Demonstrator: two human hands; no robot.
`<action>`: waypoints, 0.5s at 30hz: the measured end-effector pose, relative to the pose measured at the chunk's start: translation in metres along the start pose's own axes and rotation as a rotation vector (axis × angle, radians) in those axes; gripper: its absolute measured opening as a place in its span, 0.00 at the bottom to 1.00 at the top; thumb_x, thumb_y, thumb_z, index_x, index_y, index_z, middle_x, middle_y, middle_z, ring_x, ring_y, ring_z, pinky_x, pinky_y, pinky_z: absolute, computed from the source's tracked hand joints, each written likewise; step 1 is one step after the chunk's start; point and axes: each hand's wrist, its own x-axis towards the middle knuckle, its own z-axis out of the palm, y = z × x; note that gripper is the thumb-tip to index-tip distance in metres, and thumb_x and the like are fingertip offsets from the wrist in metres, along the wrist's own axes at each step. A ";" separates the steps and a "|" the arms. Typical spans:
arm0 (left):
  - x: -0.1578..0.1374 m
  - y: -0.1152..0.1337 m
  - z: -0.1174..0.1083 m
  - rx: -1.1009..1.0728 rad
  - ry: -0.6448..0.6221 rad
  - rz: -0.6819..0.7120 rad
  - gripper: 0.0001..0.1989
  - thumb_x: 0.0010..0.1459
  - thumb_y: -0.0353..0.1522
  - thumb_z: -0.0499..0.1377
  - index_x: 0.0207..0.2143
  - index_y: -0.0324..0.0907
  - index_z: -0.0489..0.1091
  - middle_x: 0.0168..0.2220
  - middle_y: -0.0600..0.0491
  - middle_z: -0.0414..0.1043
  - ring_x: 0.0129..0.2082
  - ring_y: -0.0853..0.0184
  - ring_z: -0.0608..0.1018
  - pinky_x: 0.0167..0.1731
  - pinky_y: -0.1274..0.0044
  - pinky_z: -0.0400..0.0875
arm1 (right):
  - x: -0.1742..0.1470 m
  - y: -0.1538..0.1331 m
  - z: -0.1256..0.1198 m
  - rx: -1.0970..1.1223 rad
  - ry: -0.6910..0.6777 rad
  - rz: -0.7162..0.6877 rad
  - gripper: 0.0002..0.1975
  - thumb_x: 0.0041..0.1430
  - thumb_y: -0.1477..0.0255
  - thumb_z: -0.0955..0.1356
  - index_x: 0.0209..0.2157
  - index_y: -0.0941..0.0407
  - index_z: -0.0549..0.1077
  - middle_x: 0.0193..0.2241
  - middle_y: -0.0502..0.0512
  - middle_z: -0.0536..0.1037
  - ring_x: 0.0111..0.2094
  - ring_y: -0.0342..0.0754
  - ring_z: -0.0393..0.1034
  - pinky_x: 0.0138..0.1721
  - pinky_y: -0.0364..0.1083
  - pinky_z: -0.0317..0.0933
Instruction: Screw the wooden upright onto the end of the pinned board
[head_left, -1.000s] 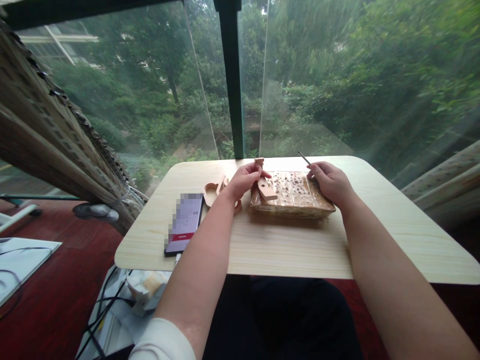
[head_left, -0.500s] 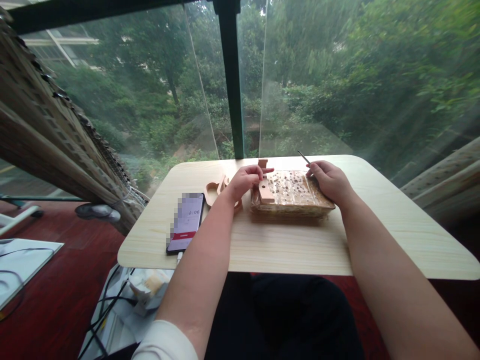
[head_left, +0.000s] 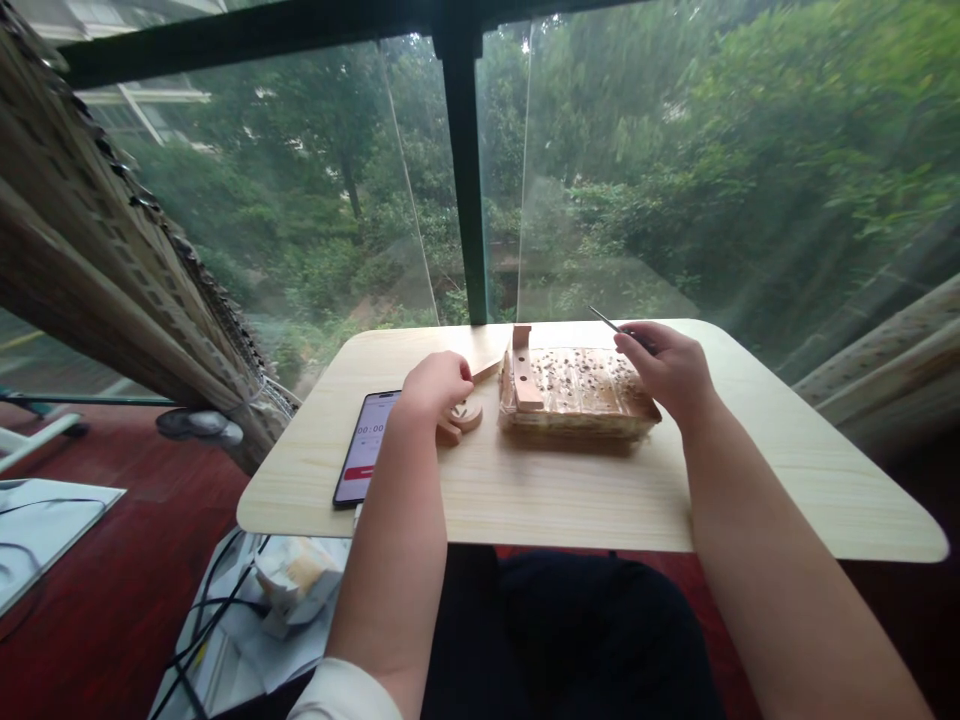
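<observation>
Item: long, pale-brown wooden strip with dark round holes (head_left: 523, 377). Rests across the left end of a tan, plastic-wrapped rectangular block with a pitted top (head_left: 592, 378); the block, lying flat, seems to serve as a raised support.

Item: slim, dark, rod-like tool (head_left: 602, 318). Pinched between thumb and fingers of the right hand (head_left: 670, 365), near the block's right end; the grip, set well back, presumably leaves the tip free. Tip points up and leftward, apart from the strip.

Item: rounded, pale-brown wooden pieces (head_left: 468, 414), on the light wood-grain table (head_left: 570, 505) left of the block, perhaps kept there for easy reach. The left hand (head_left: 437, 382) is over them, fingers curled downward; whether they pinch anything cannot be told.

Item: black-edged, flat smartphone (head_left: 358, 455), beside the left forearm, screen upward, probably for reading at a glance.
</observation>
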 end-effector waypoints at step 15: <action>0.005 -0.003 0.013 0.136 -0.082 -0.024 0.13 0.41 0.24 0.61 0.30 0.43 0.80 0.29 0.46 0.78 0.32 0.59 0.78 0.33 0.74 0.68 | -0.009 -0.022 0.010 0.104 -0.165 -0.097 0.15 0.57 0.59 0.68 0.37 0.55 0.79 0.28 0.55 0.82 0.30 0.52 0.77 0.36 0.50 0.68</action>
